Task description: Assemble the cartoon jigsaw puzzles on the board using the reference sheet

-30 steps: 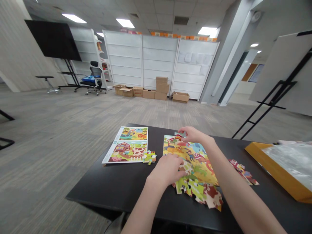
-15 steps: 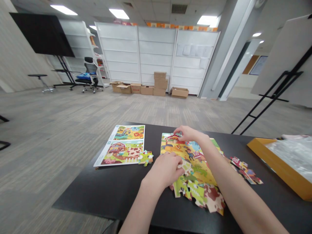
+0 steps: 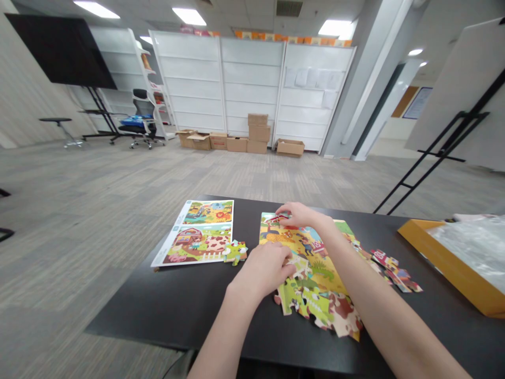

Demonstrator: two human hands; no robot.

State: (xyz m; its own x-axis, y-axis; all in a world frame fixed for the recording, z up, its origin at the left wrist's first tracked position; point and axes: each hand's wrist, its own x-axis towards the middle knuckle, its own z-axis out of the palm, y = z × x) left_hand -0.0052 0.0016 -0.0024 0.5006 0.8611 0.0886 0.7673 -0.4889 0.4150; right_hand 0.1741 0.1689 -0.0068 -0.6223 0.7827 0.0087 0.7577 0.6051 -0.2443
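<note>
While the puzzle lies beneath, right hand half curled, grip (if any) unclear.

Bright ceiling panels overhead; slight softness; wide-angle stretch at edges.

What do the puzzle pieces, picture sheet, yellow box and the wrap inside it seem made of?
Puzzle pieces: perhaps matte printed cardboard; flat, tabbed shapes.
Picture sheet: likely smooth paper or thin card, lying thin and flat.
Yellow box: probably matte card; plain, straight walls.
Wrap: probably shiny clear plastic film, judging by its creases and pale glints.
</note>
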